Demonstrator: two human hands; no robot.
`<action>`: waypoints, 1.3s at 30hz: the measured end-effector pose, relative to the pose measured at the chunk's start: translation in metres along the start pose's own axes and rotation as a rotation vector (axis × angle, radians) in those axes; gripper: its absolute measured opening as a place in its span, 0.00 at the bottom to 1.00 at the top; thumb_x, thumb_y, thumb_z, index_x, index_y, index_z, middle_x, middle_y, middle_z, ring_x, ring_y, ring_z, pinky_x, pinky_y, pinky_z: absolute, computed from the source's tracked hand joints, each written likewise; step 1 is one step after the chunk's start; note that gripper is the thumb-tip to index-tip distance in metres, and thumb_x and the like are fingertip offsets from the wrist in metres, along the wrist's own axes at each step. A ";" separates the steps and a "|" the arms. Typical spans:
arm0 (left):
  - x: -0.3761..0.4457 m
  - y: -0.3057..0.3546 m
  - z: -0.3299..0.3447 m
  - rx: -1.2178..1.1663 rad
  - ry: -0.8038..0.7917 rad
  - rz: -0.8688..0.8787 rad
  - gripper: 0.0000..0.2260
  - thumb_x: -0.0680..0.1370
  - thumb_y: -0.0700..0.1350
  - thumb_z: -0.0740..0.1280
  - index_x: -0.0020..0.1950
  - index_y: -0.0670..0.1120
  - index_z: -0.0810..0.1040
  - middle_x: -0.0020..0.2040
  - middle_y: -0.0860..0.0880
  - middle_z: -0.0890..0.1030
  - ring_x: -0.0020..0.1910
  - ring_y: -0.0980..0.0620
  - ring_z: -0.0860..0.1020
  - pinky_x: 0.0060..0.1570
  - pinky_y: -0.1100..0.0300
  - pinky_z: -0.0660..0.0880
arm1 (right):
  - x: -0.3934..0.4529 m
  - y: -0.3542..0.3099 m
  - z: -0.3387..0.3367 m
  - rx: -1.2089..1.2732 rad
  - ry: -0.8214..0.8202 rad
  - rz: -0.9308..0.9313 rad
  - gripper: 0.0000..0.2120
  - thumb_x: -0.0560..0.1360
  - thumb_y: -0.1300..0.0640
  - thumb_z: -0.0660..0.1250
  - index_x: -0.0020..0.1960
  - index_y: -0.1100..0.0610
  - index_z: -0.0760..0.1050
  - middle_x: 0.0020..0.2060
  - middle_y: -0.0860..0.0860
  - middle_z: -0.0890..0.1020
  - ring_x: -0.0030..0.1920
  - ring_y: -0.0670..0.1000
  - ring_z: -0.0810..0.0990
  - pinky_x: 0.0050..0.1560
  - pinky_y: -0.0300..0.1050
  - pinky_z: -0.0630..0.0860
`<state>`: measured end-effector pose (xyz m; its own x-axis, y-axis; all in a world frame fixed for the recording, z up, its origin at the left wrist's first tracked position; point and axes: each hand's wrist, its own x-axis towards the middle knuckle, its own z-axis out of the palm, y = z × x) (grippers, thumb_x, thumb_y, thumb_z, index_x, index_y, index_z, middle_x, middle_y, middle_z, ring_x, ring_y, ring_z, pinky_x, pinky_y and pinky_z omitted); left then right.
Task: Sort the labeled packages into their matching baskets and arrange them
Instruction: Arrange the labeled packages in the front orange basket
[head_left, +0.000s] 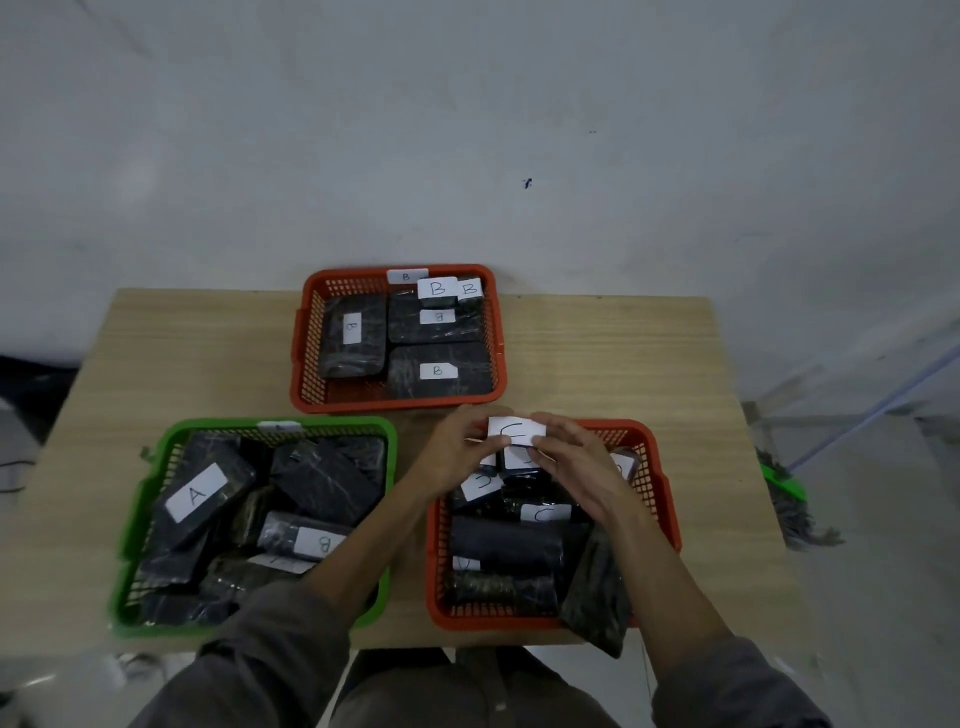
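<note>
Both hands hold one C-labelled package (517, 433) over the far end of the near right orange basket (660, 499): left grip (457, 457) and right grip (576, 467) each pinch its white label.

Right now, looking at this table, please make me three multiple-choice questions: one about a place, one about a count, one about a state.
1. Where does the basket holding B-labelled packages stand?
A. at the table's far edge
B. near left
C. near right

2. How many baskets are orange?
A. one
B. two
C. three

3. What are the two hands doing?
A. resting flat on the table
B. holding a package with a white label together
C. lifting the green basket

Key:
1 A: the B basket sits beyond the two near ones.
2 B: that one and the near right basket are orange; the green basket is not.
3 B: left hand and right hand pinch the labelled package.
</note>
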<state>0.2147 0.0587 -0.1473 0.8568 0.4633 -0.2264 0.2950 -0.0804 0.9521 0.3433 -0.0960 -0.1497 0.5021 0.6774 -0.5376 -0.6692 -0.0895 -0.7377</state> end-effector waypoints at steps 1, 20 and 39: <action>-0.001 -0.003 -0.002 0.055 0.021 0.044 0.15 0.76 0.47 0.72 0.62 0.54 0.80 0.59 0.52 0.78 0.55 0.56 0.79 0.52 0.63 0.78 | 0.002 0.000 0.002 -0.008 -0.005 0.010 0.14 0.76 0.71 0.67 0.61 0.63 0.79 0.56 0.58 0.84 0.57 0.55 0.84 0.55 0.43 0.80; 0.016 -0.025 0.018 0.434 -0.220 -0.028 0.10 0.78 0.51 0.69 0.57 0.51 0.80 0.45 0.53 0.81 0.42 0.55 0.80 0.43 0.62 0.75 | -0.008 0.008 -0.065 -0.599 0.498 -0.062 0.12 0.75 0.69 0.70 0.54 0.57 0.77 0.55 0.58 0.83 0.52 0.55 0.83 0.57 0.52 0.81; -0.024 -0.044 0.019 0.630 -0.605 -0.243 0.32 0.70 0.59 0.75 0.70 0.48 0.72 0.63 0.50 0.78 0.58 0.54 0.76 0.56 0.63 0.73 | -0.028 0.034 -0.034 -1.292 0.581 -0.304 0.13 0.78 0.57 0.67 0.62 0.55 0.73 0.66 0.53 0.70 0.55 0.53 0.79 0.48 0.47 0.80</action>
<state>0.1887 0.0343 -0.1877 0.7642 0.0023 -0.6450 0.5210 -0.5916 0.6152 0.3247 -0.1432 -0.1738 0.8894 0.4314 -0.1509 0.2961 -0.7954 -0.5289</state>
